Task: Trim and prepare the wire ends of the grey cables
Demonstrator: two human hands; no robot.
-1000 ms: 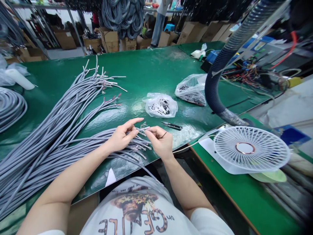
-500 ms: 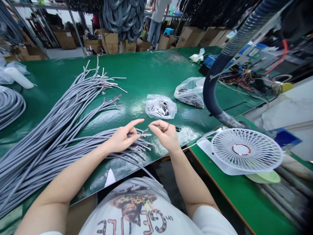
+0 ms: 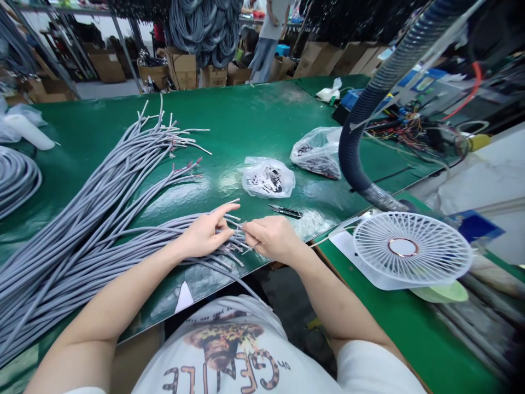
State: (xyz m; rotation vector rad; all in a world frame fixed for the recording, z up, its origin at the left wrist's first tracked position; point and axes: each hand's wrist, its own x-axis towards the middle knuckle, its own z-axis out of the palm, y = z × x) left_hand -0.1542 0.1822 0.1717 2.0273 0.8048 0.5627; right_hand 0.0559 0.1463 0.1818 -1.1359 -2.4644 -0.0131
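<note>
My left hand [image 3: 207, 231] pinches the stripped end of a grey cable [image 3: 180, 224] between thumb and fingers, index finger stretched forward. My right hand [image 3: 273, 236] is closed just to its right, fingertips pinching the thin wires at that cable end [image 3: 241, 225]. Both hands hover over the near bundle of grey cables [image 3: 123, 246] on the green table [image 3: 246, 120]. Small black snips [image 3: 286, 210] lie on the table just beyond my right hand.
A larger fan of grey cables [image 3: 115, 180] spreads at left. Two clear bags of small parts [image 3: 267, 178] [image 3: 318, 152] lie mid-table. A white fan [image 3: 411, 249] and a ribbed hose [image 3: 369, 104] stand at right. A person [image 3: 266, 33] stands by boxes behind.
My right hand lifted away from the cable end with fingers curled, then came back down and pinched the wires again. My left hand stayed on the cable.
</note>
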